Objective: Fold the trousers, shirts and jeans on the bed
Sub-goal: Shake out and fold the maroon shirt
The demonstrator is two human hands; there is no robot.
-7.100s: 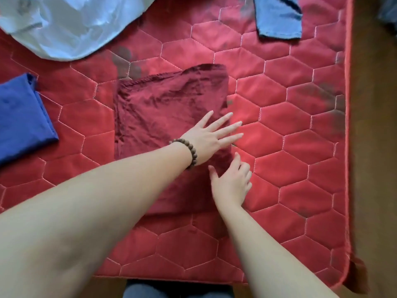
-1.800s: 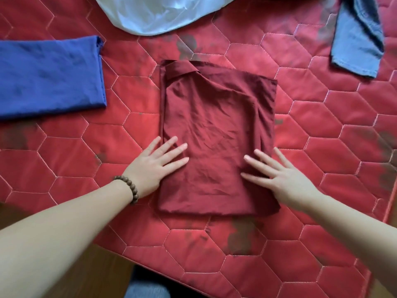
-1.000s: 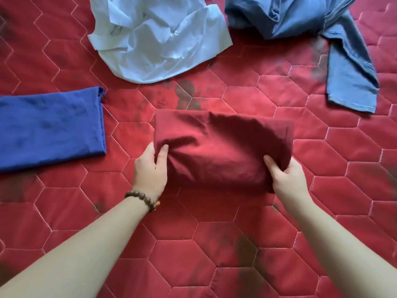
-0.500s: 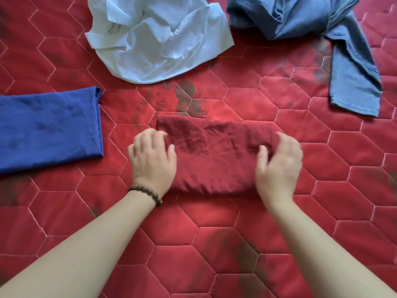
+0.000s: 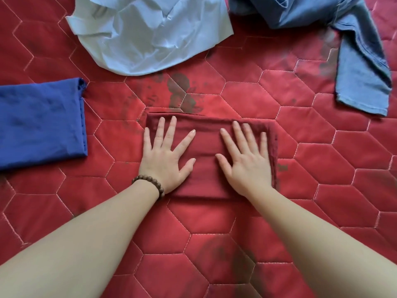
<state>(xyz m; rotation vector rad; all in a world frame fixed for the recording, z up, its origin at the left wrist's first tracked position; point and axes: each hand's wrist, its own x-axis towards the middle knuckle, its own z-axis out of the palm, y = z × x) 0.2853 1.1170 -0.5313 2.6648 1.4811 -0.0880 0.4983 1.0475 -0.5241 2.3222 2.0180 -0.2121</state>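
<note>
A dark red garment, folded into a compact rectangle, lies flat in the middle of the red quilted bed cover. My left hand, with a bead bracelet on its wrist, presses flat on the garment's left half with fingers spread. On the right half, my right hand lies flat too, fingers straight. A folded royal blue garment rests at the left edge. A crumpled pale blue shirt lies at the top. Crumpled denim jeans spread across the top right.
The cover is stitched in hexagons and carries dark stains, one patch just beyond the red garment and another near me. Bare quilt lies in front of the folded piece and to its right.
The red garment was folded in half toward the far side. My hands let go of its edges and now lie flat on top, fingers spread.
</note>
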